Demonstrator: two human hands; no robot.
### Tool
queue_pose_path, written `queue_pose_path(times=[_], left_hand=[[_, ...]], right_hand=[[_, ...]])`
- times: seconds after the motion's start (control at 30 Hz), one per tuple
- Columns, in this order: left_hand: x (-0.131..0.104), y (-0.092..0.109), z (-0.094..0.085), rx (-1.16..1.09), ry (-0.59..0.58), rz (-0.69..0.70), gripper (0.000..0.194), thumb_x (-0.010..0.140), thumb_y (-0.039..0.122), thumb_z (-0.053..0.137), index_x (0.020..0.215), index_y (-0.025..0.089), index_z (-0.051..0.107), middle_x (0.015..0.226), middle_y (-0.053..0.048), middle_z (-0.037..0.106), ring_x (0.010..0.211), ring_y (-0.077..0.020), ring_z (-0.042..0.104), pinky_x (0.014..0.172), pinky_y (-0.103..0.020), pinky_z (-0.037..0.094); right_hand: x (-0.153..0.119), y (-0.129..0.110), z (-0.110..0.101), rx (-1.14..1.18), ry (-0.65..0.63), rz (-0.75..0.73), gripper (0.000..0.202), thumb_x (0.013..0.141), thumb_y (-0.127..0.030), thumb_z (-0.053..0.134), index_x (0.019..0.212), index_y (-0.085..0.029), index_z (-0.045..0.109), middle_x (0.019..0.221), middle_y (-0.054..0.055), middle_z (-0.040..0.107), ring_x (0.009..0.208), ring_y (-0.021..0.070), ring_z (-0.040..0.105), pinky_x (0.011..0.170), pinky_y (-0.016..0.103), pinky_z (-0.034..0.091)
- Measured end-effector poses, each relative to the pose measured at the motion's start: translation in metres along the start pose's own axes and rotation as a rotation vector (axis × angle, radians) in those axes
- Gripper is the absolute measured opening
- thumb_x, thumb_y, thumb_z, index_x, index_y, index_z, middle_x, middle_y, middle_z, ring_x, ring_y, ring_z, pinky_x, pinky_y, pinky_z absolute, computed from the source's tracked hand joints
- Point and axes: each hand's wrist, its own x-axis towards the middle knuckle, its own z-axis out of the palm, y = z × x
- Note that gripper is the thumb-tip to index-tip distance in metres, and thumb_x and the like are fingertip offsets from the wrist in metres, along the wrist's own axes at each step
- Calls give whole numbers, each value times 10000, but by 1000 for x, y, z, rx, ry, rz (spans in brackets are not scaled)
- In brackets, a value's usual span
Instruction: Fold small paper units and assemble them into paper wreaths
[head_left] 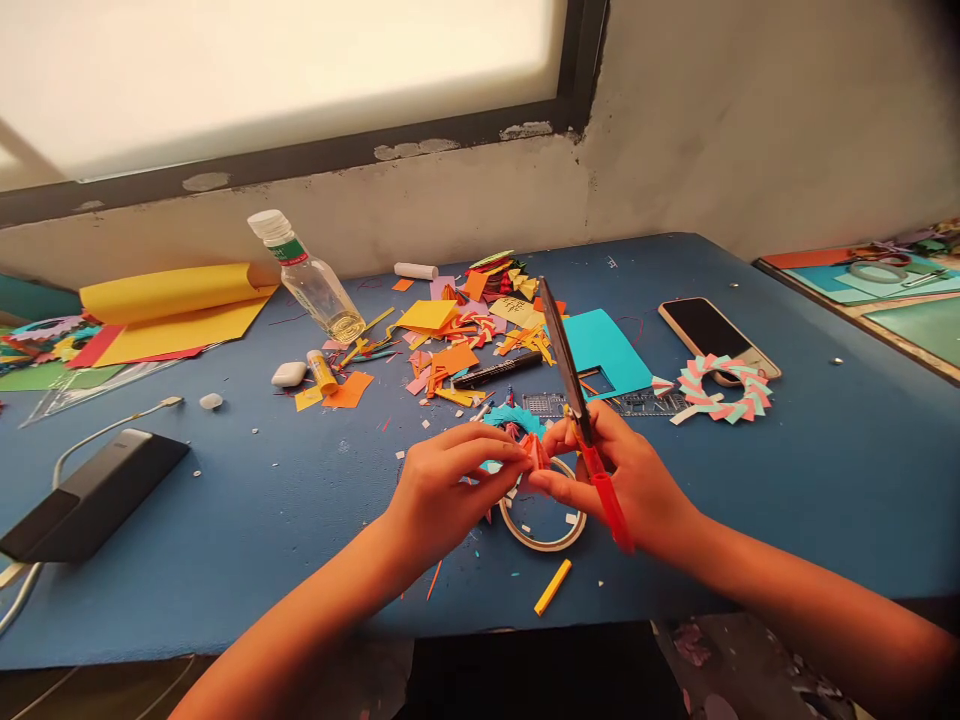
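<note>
A small folded pink-red paper piece (535, 455) is pinched between both hands above the table. My left hand (454, 485) grips its left side with thumb and fingers. Its right side lies between the fingertips of my right hand (611, 470), which also holds red-handled scissors (606, 495), their dark blades pointing up and away. Below the hands lies a round ring (544, 545) with white paper bits in and around it. A blue folded-paper ring (517, 415) sits just behind the fingers, partly hidden.
Paper scraps (450, 350), a glass bottle (322, 295), a black marker (499, 370) and blue paper (611, 350) lie behind. At right are a phone (720, 335) and a pink-green paper ring (756, 402); at left, a black device (97, 495). A yellow strip (553, 587) lies near the front.
</note>
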Motion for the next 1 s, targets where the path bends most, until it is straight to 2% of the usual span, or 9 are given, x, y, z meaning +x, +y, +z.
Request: queue_pose_path(times=[0.07,0.13,0.23,0.33,0.5,0.63,0.8,1.0], left_hand=[[0,-1,1,-9,-3,-31,80,784,100,662,841,149,689,816,-34,687,691,-79,649,535,-116,573],[-1,-2,2,33,1,9,83,796,104,650,855,153,680,822,-35,688,678,-80,648,536,-126,573],[-3,-7,2,250,13,219,93,816,115,632,904,143,648,865,-64,697,722,-117,673,623,-193,590],[-6,-8,-1,487,-32,409,138,845,130,594,983,128,606,900,-99,696,801,-171,693,667,-235,580],[-4,-4,-6,631,-76,498,162,875,118,531,1033,123,563,892,-107,691,823,-190,692,666,-236,553],[0,-5,-3,686,-135,447,114,915,197,489,979,116,538,867,-102,678,775,-176,682,585,-219,531],[1,-6,0,520,-198,223,115,939,244,433,907,156,500,849,-49,630,639,-100,621,454,-157,466],[-1,-7,0,230,-152,86,71,922,170,456,937,180,524,887,-30,606,756,-96,609,566,-162,529]], right_hand=[[0,0,0,-81,16,8,368,748,-394,705,821,-236,381,852,0,655,519,88,494,512,241,431],[-1,0,0,-143,29,14,377,748,-419,698,815,-235,375,854,2,657,468,71,416,478,242,393],[-2,0,0,-159,27,7,371,749,-428,696,816,-234,387,830,-4,641,484,77,410,497,246,396],[-2,1,1,-160,25,7,370,746,-427,699,824,-234,394,825,-4,630,498,82,410,504,248,396],[-2,1,1,-131,23,13,364,770,-427,670,806,-236,362,859,8,632,480,73,389,472,243,377],[-3,2,2,-132,15,18,382,747,-414,696,799,-235,362,835,-5,610,495,74,394,488,243,385],[-2,2,1,-36,-14,43,393,722,-372,734,805,-239,374,821,-25,610,488,68,407,481,228,395],[-3,2,1,60,-39,42,373,727,-373,730,813,-238,392,811,-16,641,505,84,500,509,237,462]])
